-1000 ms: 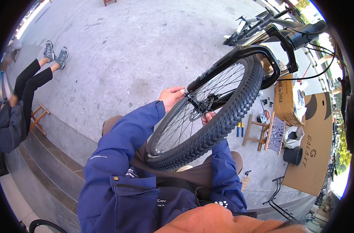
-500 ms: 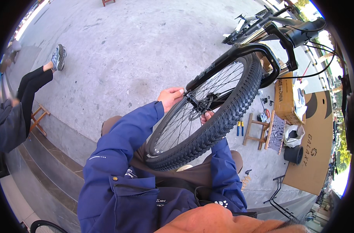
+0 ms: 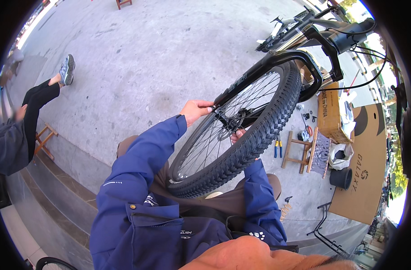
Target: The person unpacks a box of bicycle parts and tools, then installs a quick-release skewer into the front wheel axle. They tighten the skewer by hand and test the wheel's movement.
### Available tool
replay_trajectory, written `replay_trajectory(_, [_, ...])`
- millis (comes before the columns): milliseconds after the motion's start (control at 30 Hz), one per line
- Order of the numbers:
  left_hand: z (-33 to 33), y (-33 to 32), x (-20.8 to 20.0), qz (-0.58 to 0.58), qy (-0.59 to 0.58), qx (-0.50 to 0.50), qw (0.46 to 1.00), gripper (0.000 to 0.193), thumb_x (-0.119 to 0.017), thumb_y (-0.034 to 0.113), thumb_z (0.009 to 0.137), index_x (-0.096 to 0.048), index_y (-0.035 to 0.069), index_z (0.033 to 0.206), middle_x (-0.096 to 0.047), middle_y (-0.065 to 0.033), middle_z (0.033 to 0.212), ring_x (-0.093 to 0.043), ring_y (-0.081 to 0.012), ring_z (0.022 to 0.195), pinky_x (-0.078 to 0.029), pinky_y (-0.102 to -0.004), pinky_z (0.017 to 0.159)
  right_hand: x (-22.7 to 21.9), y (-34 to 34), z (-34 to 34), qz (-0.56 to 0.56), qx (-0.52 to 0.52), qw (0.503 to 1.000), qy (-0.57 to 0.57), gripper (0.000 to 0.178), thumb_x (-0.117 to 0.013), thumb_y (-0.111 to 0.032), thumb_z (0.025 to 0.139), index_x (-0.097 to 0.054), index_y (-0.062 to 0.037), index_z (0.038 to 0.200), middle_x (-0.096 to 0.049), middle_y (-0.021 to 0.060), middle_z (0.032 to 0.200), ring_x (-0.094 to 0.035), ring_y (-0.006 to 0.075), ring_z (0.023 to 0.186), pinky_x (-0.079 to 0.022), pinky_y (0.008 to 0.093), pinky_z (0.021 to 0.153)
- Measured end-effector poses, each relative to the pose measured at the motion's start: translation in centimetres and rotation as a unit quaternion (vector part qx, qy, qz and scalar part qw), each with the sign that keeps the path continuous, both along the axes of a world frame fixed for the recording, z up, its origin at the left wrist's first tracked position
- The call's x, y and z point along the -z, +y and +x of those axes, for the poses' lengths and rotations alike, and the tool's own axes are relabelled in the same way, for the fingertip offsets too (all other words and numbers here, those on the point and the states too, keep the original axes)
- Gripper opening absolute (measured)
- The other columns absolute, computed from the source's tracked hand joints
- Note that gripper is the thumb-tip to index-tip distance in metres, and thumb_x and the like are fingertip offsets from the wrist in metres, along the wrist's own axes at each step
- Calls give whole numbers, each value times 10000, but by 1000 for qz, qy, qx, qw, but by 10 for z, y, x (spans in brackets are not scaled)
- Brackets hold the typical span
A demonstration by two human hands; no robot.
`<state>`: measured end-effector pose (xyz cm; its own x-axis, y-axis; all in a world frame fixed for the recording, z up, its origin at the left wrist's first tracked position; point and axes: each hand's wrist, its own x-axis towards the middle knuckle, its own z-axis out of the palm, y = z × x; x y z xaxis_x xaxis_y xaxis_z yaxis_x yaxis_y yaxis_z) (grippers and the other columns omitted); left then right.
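Observation:
A bicycle front wheel (image 3: 223, 176) with a knobby black tire leans between my knees, set in a black suspension fork (image 3: 246, 84). At the near fork leg's lower end, my left hand (image 3: 195, 111) pinches with thumb and forefinger; whatever small part lies between them is too small to make out. My right hand (image 3: 238, 135) reaches round the wheel's other side and shows through the spokes, just below the hub (image 3: 234, 120) with its brake disc. Its fingers are curled together, and the tire hides the rest of the hand and wrist. What it grips cannot be seen.
Blue-handled pliers (image 3: 278, 149), a wooden folding stool (image 3: 300, 153), a black bucket (image 3: 341, 178) and cardboard boxes (image 3: 330, 108) stand or lie to the right. Another bicycle (image 3: 288, 29) lies beyond the fork. At left, a seated person (image 3: 34, 101) is beside stone steps (image 3: 56, 198).
The wheel, fork and both my hands sit slightly farther left in the picture. My left fingertips look a little straighter at the fork end. The seated person's hand has moved.

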<state>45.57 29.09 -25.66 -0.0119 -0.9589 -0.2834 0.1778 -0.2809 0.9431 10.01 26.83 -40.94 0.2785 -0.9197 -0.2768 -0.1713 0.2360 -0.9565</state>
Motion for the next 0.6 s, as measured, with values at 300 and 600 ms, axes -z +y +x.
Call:
replay_trajectory(300, [-10, -3, -2, 53, 96, -52, 993, 340, -737, 163, 1023, -720, -26, 1306, -743, -81, 1225, -684, -159, 1135, -568, -311, 992, -15, 7, 8, 39, 98, 985, -138, 383, -699, -316, 1058, -675, 20, 1241, -735, 79, 1035, -722, 149, 890, -602, 290, 815])
replay_trajectory(600, [-2, -4, 6, 114, 95, -53, 988, 318, -761, 194, 1013, -745, -11, 1255, -739, -63, 1200, -685, -142, 1068, -576, -309, 972, -17, 6, 10, 27, 86, 985, -148, 393, -704, -316, 1054, -675, 28, 1243, -736, 80, 1030, -728, 157, 889, -606, 284, 799])
